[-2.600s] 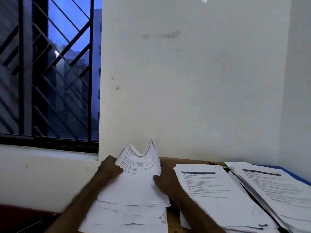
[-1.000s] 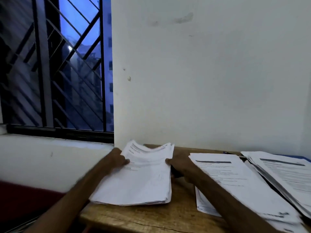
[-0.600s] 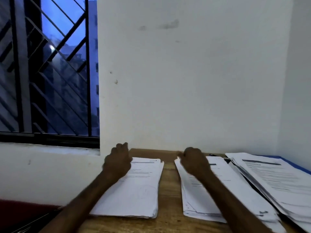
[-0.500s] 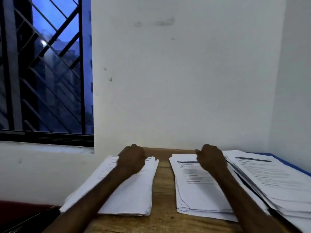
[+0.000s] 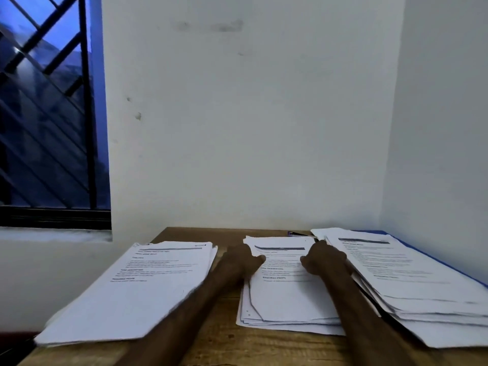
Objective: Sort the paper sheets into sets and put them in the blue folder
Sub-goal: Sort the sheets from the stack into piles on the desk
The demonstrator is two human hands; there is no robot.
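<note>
View from a head camera, looking down at a wooden table (image 5: 229, 339) pushed into the corner of a white-walled room. Three stacks of printed paper lie side by side on it.

The left stack (image 5: 148, 286) sits at an angle, and its near left corner hangs over the table's edge. No hand touches it.

The middle stack (image 5: 287, 299) is loosely squared, with the edges of lower sheets showing along its left and near sides. Both bare hands are on it.

The left hand (image 5: 241, 260) sits at the stack's far left edge. Its thumb (image 5: 260, 258) is stretched out flat on the top sheet, pointing right. The other fingers are hidden behind the back of the hand, so it is unclear whether they grip the edge.

The right hand (image 5: 323, 260) sits at the stack's far right edge, wedged against the right stack. Its thumb (image 5: 303, 262) rests on the top sheet, pointing left. The fingers look bent, and one fingertip (image 5: 320, 243) reaches the left edge of the right stack. Whether this hand grips any paper cannot be told.

The right stack (image 5: 412, 281) is the thickest and is fanned out unevenly. It lies on the blue folder (image 5: 433, 257), which shows only as a blue strip along the stack's right side, close to the right wall.

A small dark object (image 5: 298, 233), perhaps a pen, lies beyond the middle stack, near the back wall. On the left is a window with dark metal bars (image 5: 84, 114) and dim blue light outside.
</note>
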